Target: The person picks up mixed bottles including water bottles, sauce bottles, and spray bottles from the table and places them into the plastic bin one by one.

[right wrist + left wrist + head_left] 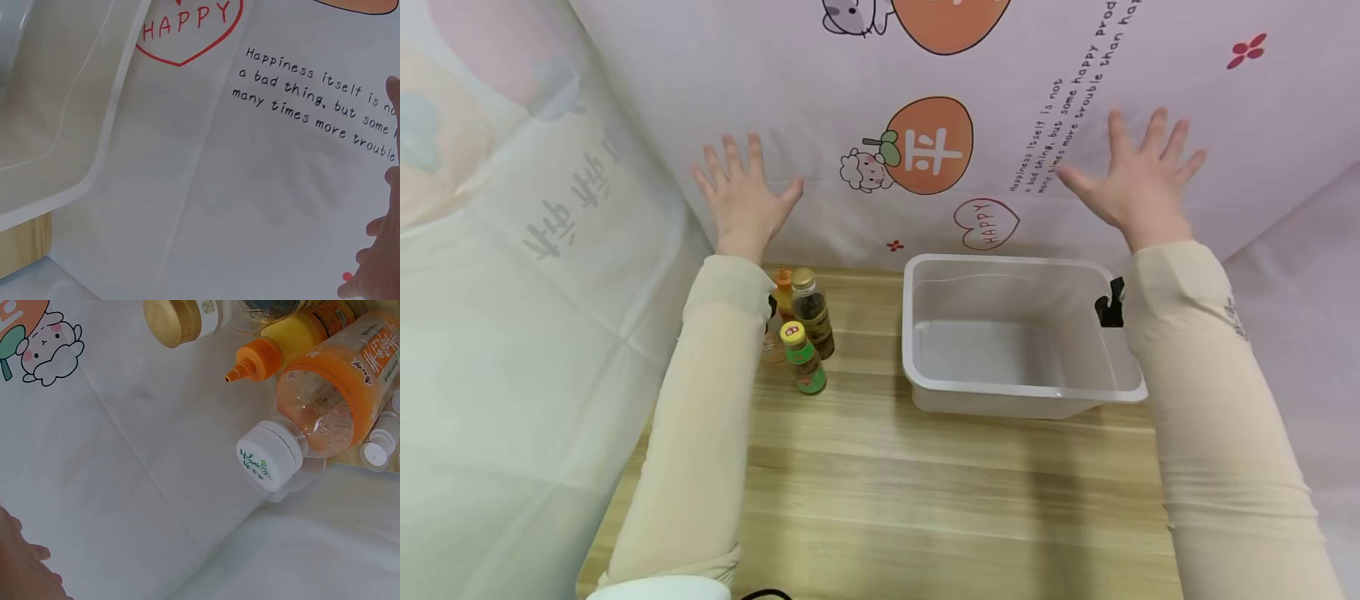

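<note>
My left hand [743,204] is held up with its fingers spread, beyond a group of bottles and holding nothing. Fingers spread as well, my right hand [1142,187] is raised beyond the right end of a white plastic bin [985,400]. Below the left hand stand a gold-capped bottle [812,312] of dark liquid, a yellow-capped bottle [805,367] with a green label and an orange-tipped squeeze bottle [275,353]. The left wrist view adds a white-capped clear bottle [337,394] with an orange label; my left forearm partly hides it in the head view.
The bin stands at the back right of a wooden table [925,500], with nothing visible inside it. A printed white cloth [820,108] hangs behind, and pale cloth [512,358] covers the left side. A small clear bottle [381,440] stands beside the white-capped one.
</note>
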